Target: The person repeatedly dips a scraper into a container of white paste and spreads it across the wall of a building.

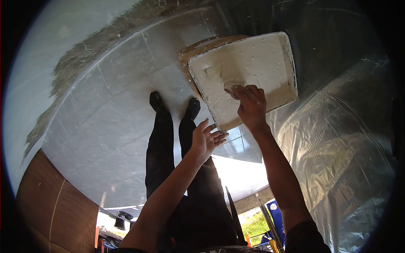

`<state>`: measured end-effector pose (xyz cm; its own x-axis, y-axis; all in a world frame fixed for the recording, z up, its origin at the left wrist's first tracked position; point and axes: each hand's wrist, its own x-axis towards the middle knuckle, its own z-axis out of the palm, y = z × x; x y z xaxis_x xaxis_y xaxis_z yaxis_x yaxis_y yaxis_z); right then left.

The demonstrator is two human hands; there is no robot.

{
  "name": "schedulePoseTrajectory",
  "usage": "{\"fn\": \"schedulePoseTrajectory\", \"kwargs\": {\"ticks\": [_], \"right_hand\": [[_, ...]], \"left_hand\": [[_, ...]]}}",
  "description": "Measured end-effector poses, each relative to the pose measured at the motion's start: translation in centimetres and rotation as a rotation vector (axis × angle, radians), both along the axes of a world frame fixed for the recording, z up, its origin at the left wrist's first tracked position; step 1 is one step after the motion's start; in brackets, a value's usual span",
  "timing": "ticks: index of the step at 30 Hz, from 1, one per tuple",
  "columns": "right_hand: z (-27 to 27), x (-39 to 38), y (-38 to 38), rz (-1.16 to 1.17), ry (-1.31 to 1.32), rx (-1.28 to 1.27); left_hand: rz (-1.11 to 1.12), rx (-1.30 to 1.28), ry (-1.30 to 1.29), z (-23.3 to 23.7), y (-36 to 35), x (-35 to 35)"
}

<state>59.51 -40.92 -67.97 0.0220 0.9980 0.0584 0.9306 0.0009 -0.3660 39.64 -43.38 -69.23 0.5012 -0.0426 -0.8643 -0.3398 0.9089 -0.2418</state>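
Reaching with the right hand (252, 105) onto a square board (249, 59), fingers bent down into its wet white coating. Cannot tell whether that grip is clamped on anything or merely pressed into the paste. Holding the left hand (206, 139) released: palm showing, fingers fanned, thumb raised, just short of the board's nearest corner and clear of it, close beside the right wrist.

On the board itself:
- Thickly smeared with pale white plaster, pitted and lumpy in places.
- Scraped smoother in a shallow hollow just beyond the right grip.
- Raised along a thin whitened rim on the far side and on the side outward of the right grip.
- Edged with a brown, crusted border on the side beyond the left grip.
- Lying directly under and ahead of the right grip, low over the grey tiled floor (109, 126). Cannot tell whether resting on it.

Just beyond the left grip, on the tiles: two dark shoes (157, 101) at the ends of black trouser legs. Outward of the right grip: crinkled clear plastic sheeting (337, 147), catching the light.
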Motion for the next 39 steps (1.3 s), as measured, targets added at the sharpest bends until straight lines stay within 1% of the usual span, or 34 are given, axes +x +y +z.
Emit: {"fn": "schedulePoseTrajectory", "kwargs": {"ticks": [1, 3, 4, 7, 8, 9, 11, 12, 13, 15, 17, 18, 19, 20, 21, 22, 23, 25, 26, 27, 28, 29, 32, 33, 35, 36, 37, 39], "right_hand": [[0.1, 0.0, 0.1, -0.008, -0.001, 0.003], [0.2, 0.1, 0.9, 0.087, 0.033, -0.053], [0.8, 0.2, 1.5, 0.026, -0.001, -0.001], [-0.1, -0.2, 2.3, 0.055, -0.025, 0.042], [-0.9, -0.3, 2.0, 0.125, -0.006, -0.008], [-0.6, -0.4, 2.7, 0.12, -0.012, -0.002], [0.1, -0.5, 4.0, 0.011, 0.006, 0.059], [0.6, -1.1, 4.9, -0.038, -0.057, 0.099], [0.0, -1.6, 4.9, -0.04, -0.056, 0.095], [-0.8, -2.7, 5.0, 0.107, 0.028, 0.02], [-0.5, -2.7, 5.9, 0.077, 0.052, 0.034], [0.3, -2.9, 6.6, 0.013, 0.025, 0.093], [0.7, -3.2, 6.7, -0.054, -0.003, 0.147], [0.1, -3.4, 6.2, -0.055, 0.0, 0.14], [-0.3, -3.6, 6.1, 0.031, 0.002, 0.092], [-0.7, -3.7, 6.3, 0.117, 0.002, 0.05], [-0.9, -3.3, 6.5, 0.117, -0.001, 0.057], [0.2, -3.7, 7.4, 0.005, 0.017, 0.157], [-0.3, -3.9, 7.1, 0.007, 0.02, 0.149], [-0.9, -4.3, 7.1, 0.126, 0.029, 0.091], [-1.3, -4.3, 7.3, 0.243, 0.035, 0.04], [-1.5, -3.9, 7.5, 0.241, 0.032, 0.045], [-0.8, -3.0, 8.8, 0.133, 0.002, 0.167], [-1.1, -2.9, 8.5, 0.136, 0.004, 0.16], [-1.6, -2.5, 8.1, 0.333, -0.003, 0.065], [-1.1, -2.1, 8.4, 0.304, 0.035, 0.003], [-1.0, -2.1, 9.0, 0.309, 0.036, 0.008], [-0.9, -2.2, 9.3, 0.197, 0.007, 0.126]], "left_hand": [[0.006, -0.013, -0.003, 0.0, 0.2, 0.1], [-0.053, 0.03, -0.023, -0.1, 0.5, 0.1], [-0.098, 0.061, -0.035, -0.2, 0.5, 0.0], [-0.15, 0.043, -0.009, -0.8, 1.4, -0.2], [-0.169, 0.033, 0.002, -0.8, 1.8, -0.2], [-0.173, 0.04, -0.003, -0.5, 2.4, 0.0], [-0.312, 0.162, 0.034, 0.1, 3.3, 0.1], [-0.31, 0.156, 0.037, 0.1, 3.5, 0.0], [-0.285, 0.174, 0.038, 0.0, 3.9, -0.1], [-0.269, 0.197, 0.037, 0.3, 4.7, -0.2], [-0.226, 0.234, 0.061, 0.6, 5.9, -0.2], [-0.222, 0.232, 0.067, 0.9, 6.5, -0.3], [-0.166, 0.254, 0.067, 1.2, 7.2, -0.4], [-0.116, 0.274, 0.065, 1.3, 7.5, -0.6], [-0.12, 0.273, 0.062, 1.1, 7.8, -0.7], [-0.066, 0.276, 0.062, 0.9, 8.3, -0.9], [-0.009, 0.28, 0.063, 0.6, 9.0, -0.9], [0.044, 0.282, 0.065, 0.6, 10.3, -1.2], [0.073, 0.297, 0.065, 0.6, 10.9, -1.4], [0.101, 0.317, 0.063, 0.9, 11.4, -1.4], [0.114, 0.358, 0.059, 1.0, 11.8, -1.3], [0.113, 0.364, 0.055, 1.2, 12.3, -1.2], [0.097, 0.411, 0.048, 0.8, 12.8, -1.4], [0.099, 0.404, 0.05, 1.0, 12.8, -1.4], [0.11, 0.42, 0.06, 1.6, 13.3, -1.0], [0.108, 0.425, 0.056, 1.3, 13.4, -0.9], [0.101, 0.432, 0.052, 0.8, 13.3, -0.9], [0.099, 0.429, 0.054, 0.1, 12.7, -1.2]]}}
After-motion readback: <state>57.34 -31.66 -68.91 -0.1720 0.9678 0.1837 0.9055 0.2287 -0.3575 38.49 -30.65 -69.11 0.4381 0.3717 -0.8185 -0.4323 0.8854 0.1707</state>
